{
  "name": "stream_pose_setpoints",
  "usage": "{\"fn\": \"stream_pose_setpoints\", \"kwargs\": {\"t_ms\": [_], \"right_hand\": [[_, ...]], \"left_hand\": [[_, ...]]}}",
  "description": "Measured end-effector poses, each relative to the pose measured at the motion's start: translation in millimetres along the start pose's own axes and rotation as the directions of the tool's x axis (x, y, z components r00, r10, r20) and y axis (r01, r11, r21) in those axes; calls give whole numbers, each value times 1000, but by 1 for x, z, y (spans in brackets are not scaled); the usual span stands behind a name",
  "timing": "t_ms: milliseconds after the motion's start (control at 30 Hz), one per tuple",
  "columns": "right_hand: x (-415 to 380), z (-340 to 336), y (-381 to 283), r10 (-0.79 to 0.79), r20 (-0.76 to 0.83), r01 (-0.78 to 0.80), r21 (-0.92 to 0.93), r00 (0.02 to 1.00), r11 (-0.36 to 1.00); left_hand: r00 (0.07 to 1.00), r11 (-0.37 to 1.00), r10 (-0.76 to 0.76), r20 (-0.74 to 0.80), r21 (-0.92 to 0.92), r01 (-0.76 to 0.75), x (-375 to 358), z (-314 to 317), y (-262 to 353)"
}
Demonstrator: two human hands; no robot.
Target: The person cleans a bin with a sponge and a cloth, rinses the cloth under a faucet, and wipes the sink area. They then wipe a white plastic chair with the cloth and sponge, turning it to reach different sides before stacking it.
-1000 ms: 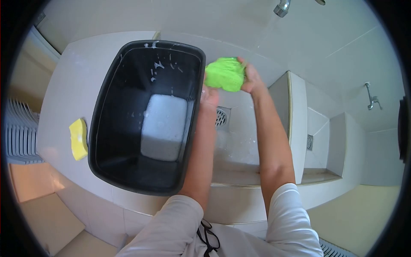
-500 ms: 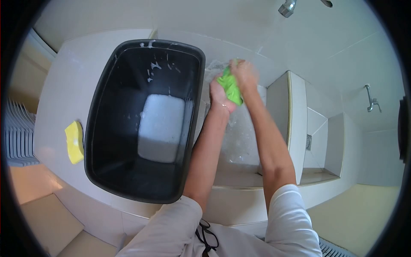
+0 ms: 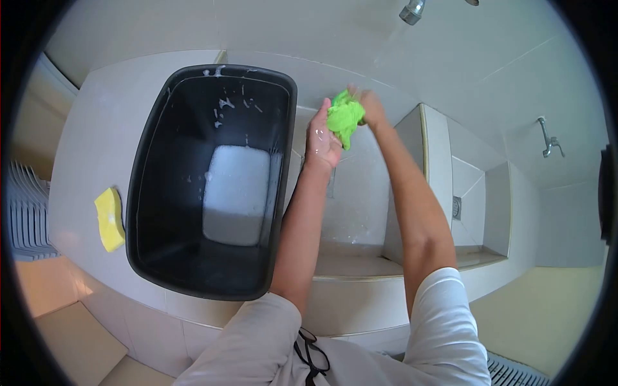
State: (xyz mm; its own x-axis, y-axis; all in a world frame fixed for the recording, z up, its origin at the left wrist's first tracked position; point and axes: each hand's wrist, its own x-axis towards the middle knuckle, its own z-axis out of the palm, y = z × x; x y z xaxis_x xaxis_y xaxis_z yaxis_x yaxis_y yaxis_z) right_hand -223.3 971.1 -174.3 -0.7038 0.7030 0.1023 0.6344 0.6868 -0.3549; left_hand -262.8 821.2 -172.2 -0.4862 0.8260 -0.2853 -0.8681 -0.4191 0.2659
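Note:
A bright green cloth (image 3: 346, 117) is bunched between my two hands above the tiled basin (image 3: 354, 193). My left hand (image 3: 323, 140) is wet, with its palm turned toward the cloth and its thumb pointing up; the fingers are partly covered by the cloth they hold. My right hand (image 3: 370, 108), slightly blurred, is closed on the cloth's right side. Close by my left forearm stands a black plastic tub (image 3: 170, 193) with white suds on its wall and pale, soapy water (image 3: 237, 183) at the bottom.
A yellow sponge (image 3: 110, 220) lies on the tiled counter left of the tub. One faucet (image 3: 412, 13) juts out above the basin, and another tap (image 3: 550, 138) is over a second basin with a drain (image 3: 456, 208) on the right. A raised tiled divider (image 3: 434, 154) separates the basins.
My left hand has opened out from under the cloth, showing more palm, and the cloth looks more bunched. Foamy water in the basin has thinned. The view has shifted slightly.

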Motion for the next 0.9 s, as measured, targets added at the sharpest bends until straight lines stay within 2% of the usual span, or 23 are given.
{"fn": "stream_pose_setpoints", "kwargs": {"t_ms": [33,67,133,167,233,267,300,333,367,400,467,500,533,567,600,633,667,733,767,800,833,867,900], "right_hand": [[4,-17,-9,179,219,-259,428,959,866],[4,-31,-16,226,478,-522,689,849,504],[1,-48,-25,136,495,-504,761,858,408],[0,-55,-30,42,495,-483,821,868,303],[-9,-65,-44,15,449,-433,852,894,294],[-19,-66,-51,-2,402,-386,879,916,280],[-27,-59,-56,-94,314,-214,808,945,549],[-39,-46,-67,-208,251,-8,656,946,754],[-85,-17,-104,-205,-137,228,181,969,957],[-125,6,-135,-377,-446,207,-384,812,900],[-136,-4,-137,-445,-406,324,-335,798,885],[-140,-8,-135,-513,-374,431,-284,772,856],[-125,-8,-122,-340,-222,306,-173,914,936],[-96,-8,-102,-157,-41,153,-90,987,984],[-64,-8,-81,-27,-98,27,2,995,1000],[-43,-9,-66,109,-145,-95,102,983,990],[-39,-12,-64,109,-150,-93,105,983,990],[-40,-19,-62,-82,-330,103,47,940,994],[-54,-14,-63,-82,-331,100,39,940,994],[-81,-4,-74,-235,-335,217,-90,913,972],[-94,0,-83,-385,-320,330,-214,866,920],[-92,-1,-86,-389,-320,335,-212,864,918],[-92,-3,-87,-262,-258,231,-147,930,962]], "left_hand": [[999,999,34,12,27,-35,10,-15,-4],[999,999,31,8,26,-31,16,-29,-11],[892,959,102,-441,282,29,20,-45,-15],[890,959,107,-443,281,24,20,-48,-13],[940,972,-145,-309,134,194,13,-46,-5],[939,972,-144,-311,133,194,9,-45,-2],[979,969,-201,38,-138,205,5,-42,1],[913,878,-139,383,-379,293,4,-40,2],[913,875,-140,382,-384,295,8,-43,0],[941,804,-177,290,-509,308,15,-46,-2],[956,727,-226,188,-621,294,8,-47,-3],[979,860,10,203,-502,95,-14,-38,-7],[938,917,235,254,-377,-128,-26,-33,-15],[602,778,481,638,-627,43,37,-48,-49],[605,778,479,636,-627,44,30,-41,-44],[938,946,123,325,-325,-12,16,-24,-30],[974,993,-120,-190,-5,121,9,-14,-19],[980,988,-153,-129,-28,151,3,-8,-14],[984,986,-152,-93,-90,144,0,-5,-13],[988,980,-143,-57,-150,133,-3,-2,-6],[841,988,52,538,-149,34,21,-60,-19],[842,988,58,537,-149,28,25,-70,-24],[894,976,58,443,-215,43,18,-66,-27]]}}
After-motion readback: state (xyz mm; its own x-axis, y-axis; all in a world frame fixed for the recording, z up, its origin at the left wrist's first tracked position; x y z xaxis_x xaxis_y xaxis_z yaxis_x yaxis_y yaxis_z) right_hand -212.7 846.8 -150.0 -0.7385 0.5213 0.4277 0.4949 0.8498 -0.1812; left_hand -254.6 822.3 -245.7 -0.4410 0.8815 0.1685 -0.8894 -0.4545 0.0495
